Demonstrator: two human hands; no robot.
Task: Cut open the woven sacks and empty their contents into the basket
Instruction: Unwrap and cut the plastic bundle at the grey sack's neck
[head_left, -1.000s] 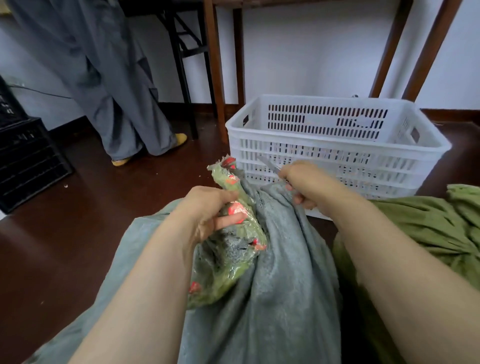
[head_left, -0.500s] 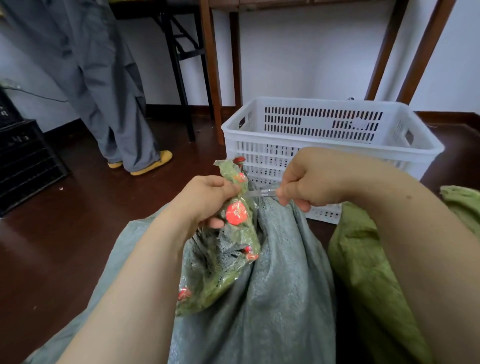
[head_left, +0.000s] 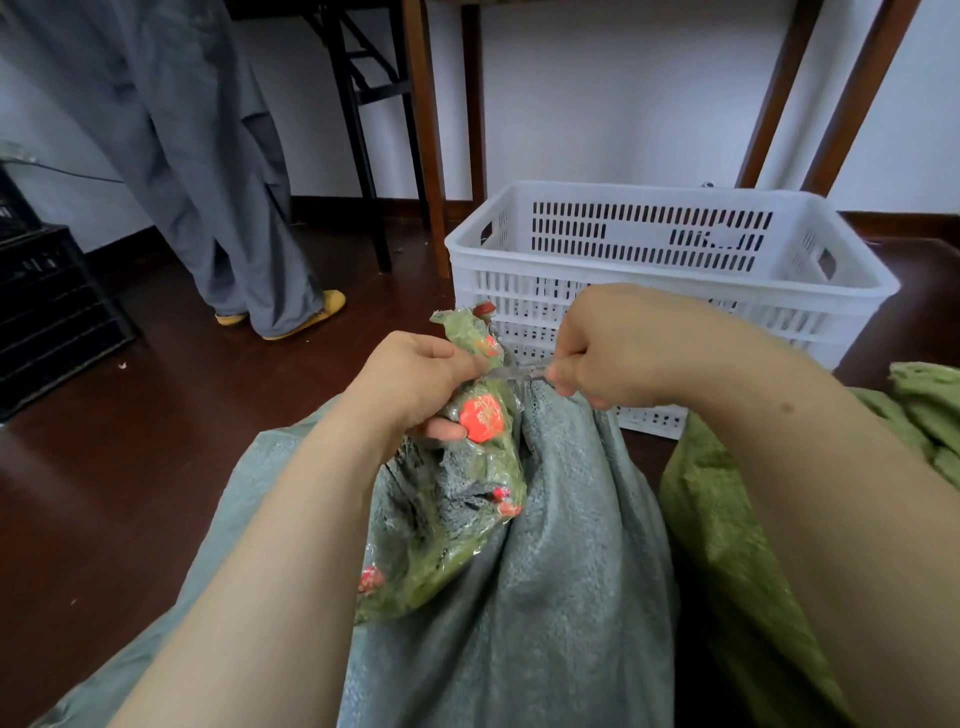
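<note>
**Mia:** What is the left hand (head_left: 415, 384) doing?

**Tom:** It is in the middle of the frame. Its fingers are curled tight round the top of a green bundle (head_left: 457, 519). The bundle has red spots and a shiny clear wrap.

**Mia:** And the right hand (head_left: 618, 348)?

**Tom:** It is a closed fist just to the right of the left one. It holds small metal scissors (head_left: 519, 371). The handles are hidden inside the fist. The thin blades point left and touch the bundle just above the left hand's thumb.

**Mia:** Are the blades open?

**Tom:** I cannot tell. They are too small.

**Mia:** Where is the sack?

**Tom:** The grey sack (head_left: 545, 571) fills the lower middle of the frame, under both arms. The green bundle lies on it. A green sack (head_left: 727, 519) lies crumpled beside it at the lower right.

**Mia:** Where is the basket?

**Tom:** The white basket (head_left: 519, 291) stands on the dark floor (head_left: 130, 467) right behind the hands, in the upper right. It has lots of little slots. I can see no things inside it.

**Mia:** Who is that at the upper left?

**Tom:** A person in loose grey trousers (head_left: 208, 156) and yellow shoes (head_left: 311, 317). A black crate (head_left: 47, 312) sits at the left edge. Brown table legs (head_left: 426, 130) stand behind the basket by the white wall.
</note>
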